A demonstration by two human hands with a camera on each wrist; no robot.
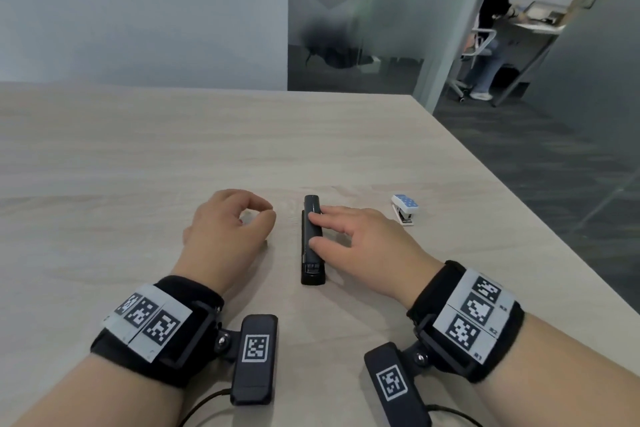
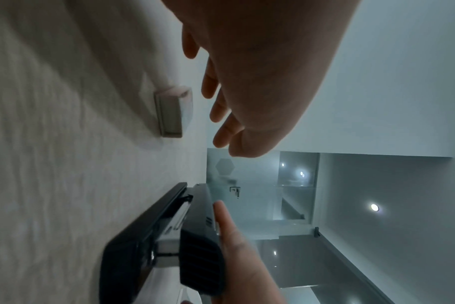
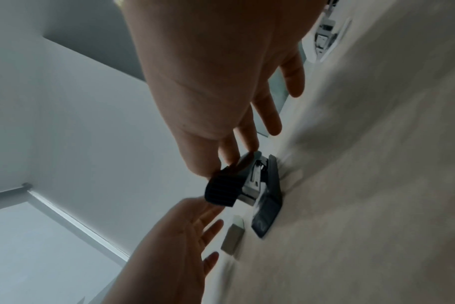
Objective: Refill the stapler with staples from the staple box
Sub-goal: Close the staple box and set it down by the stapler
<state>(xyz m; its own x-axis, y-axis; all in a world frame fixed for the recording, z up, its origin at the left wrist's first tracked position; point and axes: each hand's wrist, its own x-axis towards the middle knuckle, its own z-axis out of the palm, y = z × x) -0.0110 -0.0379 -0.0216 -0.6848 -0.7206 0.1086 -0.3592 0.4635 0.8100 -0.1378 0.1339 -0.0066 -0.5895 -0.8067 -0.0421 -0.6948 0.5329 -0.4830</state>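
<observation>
A long black stapler (image 1: pixel 312 241) lies on the pale wooden table (image 1: pixel 138 156), its length running near to far, between the two hands. The right hand (image 1: pixel 360 246) lies just right of it, with straight, spread fingers (image 1: pixel 320 218) and the thumb resting on its top cover. From the wrist views the cover sits slightly raised above the base, with the metal staple channel showing between them. The left hand (image 1: pixel 230 230) hovers over the table just left of the stapler, fingers loosely curved and apart, holding nothing. Below it, hidden in the head view, a small grey staple box (image 2: pixel 172 114) lies on the table near the stapler. A small blue and white stapler (image 1: pixel 404 209) stands well to the right, toward the table edge
</observation>
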